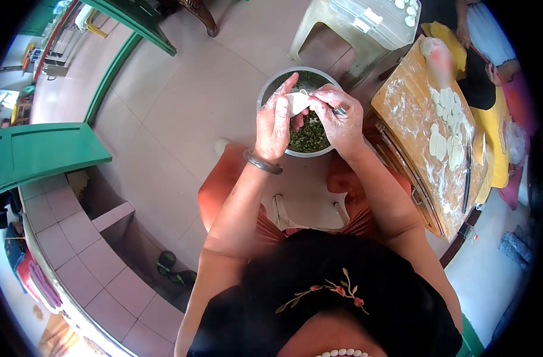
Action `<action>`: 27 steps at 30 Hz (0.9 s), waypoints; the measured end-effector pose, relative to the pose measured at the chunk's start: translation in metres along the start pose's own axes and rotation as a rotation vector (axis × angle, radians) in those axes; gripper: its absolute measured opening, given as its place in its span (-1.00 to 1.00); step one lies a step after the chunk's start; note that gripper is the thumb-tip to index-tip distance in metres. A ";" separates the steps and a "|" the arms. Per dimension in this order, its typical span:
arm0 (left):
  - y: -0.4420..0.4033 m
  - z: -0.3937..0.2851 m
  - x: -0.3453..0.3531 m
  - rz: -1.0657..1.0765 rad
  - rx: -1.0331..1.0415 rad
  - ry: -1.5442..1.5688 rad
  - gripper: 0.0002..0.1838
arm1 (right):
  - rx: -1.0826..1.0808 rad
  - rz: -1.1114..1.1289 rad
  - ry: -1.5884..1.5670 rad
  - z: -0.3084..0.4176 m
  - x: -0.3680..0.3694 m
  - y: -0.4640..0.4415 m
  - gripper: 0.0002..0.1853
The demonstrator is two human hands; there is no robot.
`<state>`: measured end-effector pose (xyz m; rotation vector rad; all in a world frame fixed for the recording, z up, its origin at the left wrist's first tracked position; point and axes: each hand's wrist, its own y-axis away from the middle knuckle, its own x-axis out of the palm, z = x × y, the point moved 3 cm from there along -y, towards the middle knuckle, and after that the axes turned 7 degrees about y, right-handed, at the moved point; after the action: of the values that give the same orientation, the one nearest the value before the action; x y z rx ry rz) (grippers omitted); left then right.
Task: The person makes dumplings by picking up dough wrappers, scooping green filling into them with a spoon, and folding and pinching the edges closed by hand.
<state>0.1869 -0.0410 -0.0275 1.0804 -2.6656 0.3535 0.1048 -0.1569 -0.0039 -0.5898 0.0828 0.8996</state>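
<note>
Above a metal bowl [265,89] of chopped green filling [310,135], both my hands are closed on a folded white dumpling [297,103]. My left hand [272,124], with a bracelet on its wrist, supports it from the left between thumb and fingers. The fingertips of my right hand [341,121] pinch its right end. A small shiny metal piece [341,110] shows in the right hand; its kind is unclear. White flour dusts both hands. Part of the bowl and filling lies hidden behind them.
On my right stands a floured wooden board [402,98] with flat dough wrappers [439,146] and a dark stick-like tool [467,184]. Beyond the bowl, a stool [312,35] bears a plastic box [375,21] with white pieces on top. Another person's hand [493,74] is at the far right.
</note>
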 end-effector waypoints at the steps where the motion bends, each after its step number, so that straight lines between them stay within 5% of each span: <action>1: 0.000 0.001 0.000 0.002 -0.003 0.000 -0.35 | -0.011 0.008 0.018 0.000 0.000 0.000 -0.91; 6: 0.000 0.003 0.001 0.002 -0.020 0.009 -0.30 | -0.098 0.027 0.104 0.001 -0.004 -0.002 -0.88; 13: 0.001 0.010 0.002 0.039 -0.001 -0.047 -0.31 | 0.177 0.052 -0.217 -0.011 0.003 0.001 -0.82; 17: 0.002 0.009 0.005 0.088 -0.012 -0.093 -0.33 | 0.061 0.036 -0.051 -0.012 0.002 0.002 -0.89; 22: 0.003 0.014 0.009 0.008 -0.178 0.210 -0.27 | 0.159 0.077 -0.074 -0.011 0.001 0.004 -0.94; 27: 0.001 0.023 0.009 -0.001 -0.302 0.395 -0.30 | 0.295 0.025 -0.154 -0.019 0.000 0.000 -0.77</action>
<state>0.1772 -0.0534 -0.0459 0.8215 -2.2750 0.1381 0.1077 -0.1668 -0.0199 -0.2447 0.0817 0.9339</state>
